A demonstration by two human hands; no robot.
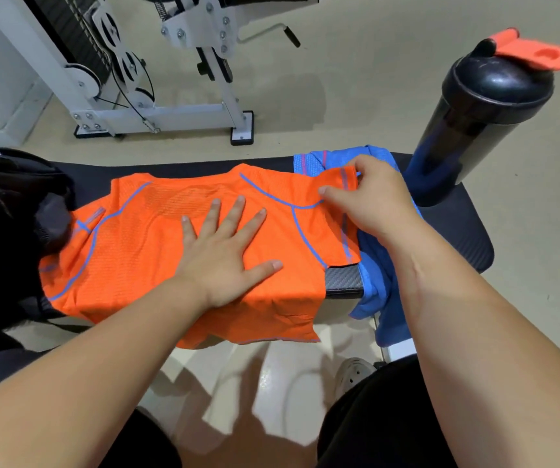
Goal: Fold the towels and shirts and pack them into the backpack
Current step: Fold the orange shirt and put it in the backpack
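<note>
- Slippage risk: the orange shirt (130,251) lies on the tabletop (454,231), hem hanging off the near edge; a hard tug on the sleeve (339,184) could drag it and the blue cloth (383,288) beneath floorward.
- Flat on it, the left hand (224,261) presses, fingers (234,211) spread straight; the right hand (373,201) pinches the sleeve, apparently by its cuff.

Two shirts counted: one orange shirt (143,251), one blue shirt (370,268). One backpack (11,197), one bottle (474,123), one table (451,238) logged. Two hands seen: left hand (224,258), right hand (373,201). One gym machine (130,79) and one shoe (354,369) also noted.
</note>
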